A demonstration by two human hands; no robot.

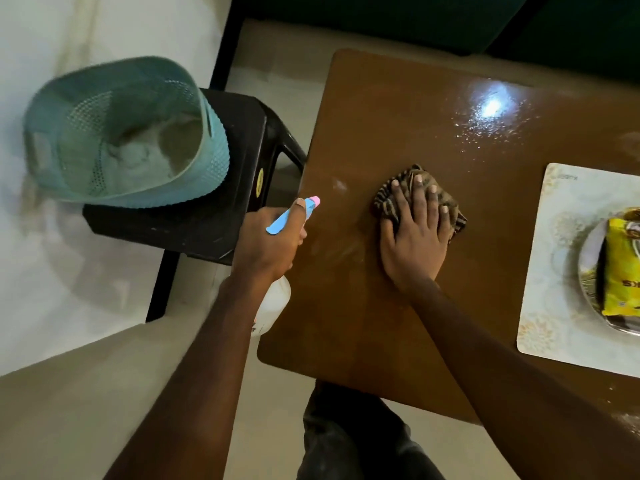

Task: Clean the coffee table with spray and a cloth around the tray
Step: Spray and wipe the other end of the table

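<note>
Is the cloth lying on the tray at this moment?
No. The cloth lies on the bare brown tabletop under the right hand, well clear of the tray.

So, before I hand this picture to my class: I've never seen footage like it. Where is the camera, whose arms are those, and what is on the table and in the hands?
The one picture comes from a camera worn on a person's head, looking down, so the arms are the wearer's own. The left hand grips a spray bottle beside the brown coffee table. The right hand presses a striped cloth flat on the tabletop. Spray droplets glisten further back. At the right edge lies a pale tray carrying a yellow packet. A teal basket rests on a black stool to the left.
</note>
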